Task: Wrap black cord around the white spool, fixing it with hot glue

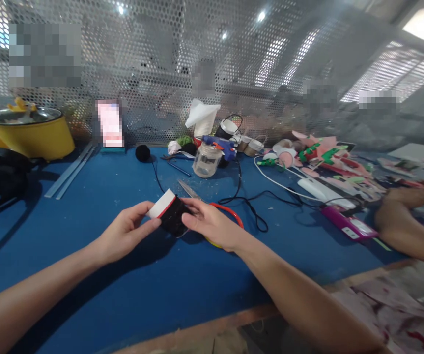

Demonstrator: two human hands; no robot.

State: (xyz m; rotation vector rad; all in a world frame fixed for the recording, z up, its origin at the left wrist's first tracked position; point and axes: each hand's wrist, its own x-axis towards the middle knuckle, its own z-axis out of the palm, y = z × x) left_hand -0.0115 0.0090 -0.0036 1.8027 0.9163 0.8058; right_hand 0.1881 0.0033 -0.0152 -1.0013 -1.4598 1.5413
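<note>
Between my two hands lies a white paper cup (162,203), tipped on its side. A red line runs around it, and black yarn (175,216) covers the part towards my right. My left hand (128,228) pinches the white end between thumb and fingers. On the black-wrapped end, my right hand (212,221) is closed, its thumb on top. A thin black strand leads from the cup back to a black yarn ball (143,153) on the table. Scissors (230,212) with red and yellow handles lie partly hidden under my right hand.
Behind stand a clear plastic jar (206,161) with a blue glue gun (222,146) on it, and a phone (110,123). A yellow pot (31,130) is at left. Cables and a purple box (348,224) lie at right, near another person's arm (407,226). Perforated metal (153,98) closes the back.
</note>
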